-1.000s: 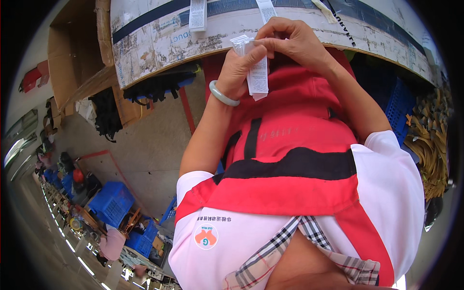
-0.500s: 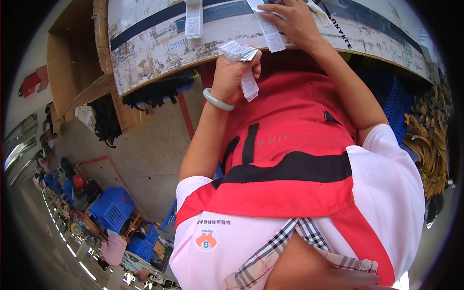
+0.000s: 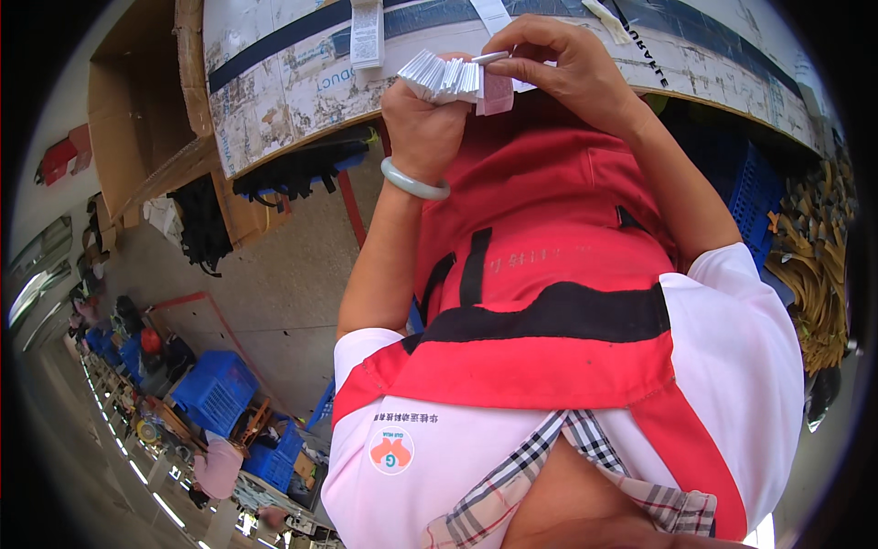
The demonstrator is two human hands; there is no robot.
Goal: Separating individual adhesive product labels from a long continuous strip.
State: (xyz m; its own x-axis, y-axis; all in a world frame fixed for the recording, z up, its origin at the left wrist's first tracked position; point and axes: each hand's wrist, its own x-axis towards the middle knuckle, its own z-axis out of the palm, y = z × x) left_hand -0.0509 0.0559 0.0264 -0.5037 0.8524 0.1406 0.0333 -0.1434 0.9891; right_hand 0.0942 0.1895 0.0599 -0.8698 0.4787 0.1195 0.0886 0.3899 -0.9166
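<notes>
A fan of white tags [image 3: 445, 75] is gripped in the left hand [image 3: 422, 123] at the table [image 3: 274, 87] edge. One tag [image 3: 495, 89] is pinched by the right hand [image 3: 560, 66].

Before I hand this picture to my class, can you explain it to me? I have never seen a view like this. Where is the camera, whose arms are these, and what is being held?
The camera sits on a person's head and looks down, so you see their own body: a red and white apron and two bare forearms. The wide lens bends straight edges near the rim.

The left hand, with a pale green bangle on its wrist, grips a fanned stack of small white paper tags. The right hand pinches one tag at the stack's top edge.

Beyond the hands lies a worn work surface covered in cardboard, with a few loose white strips on it. Blue crates stand on the floor further off.
</notes>
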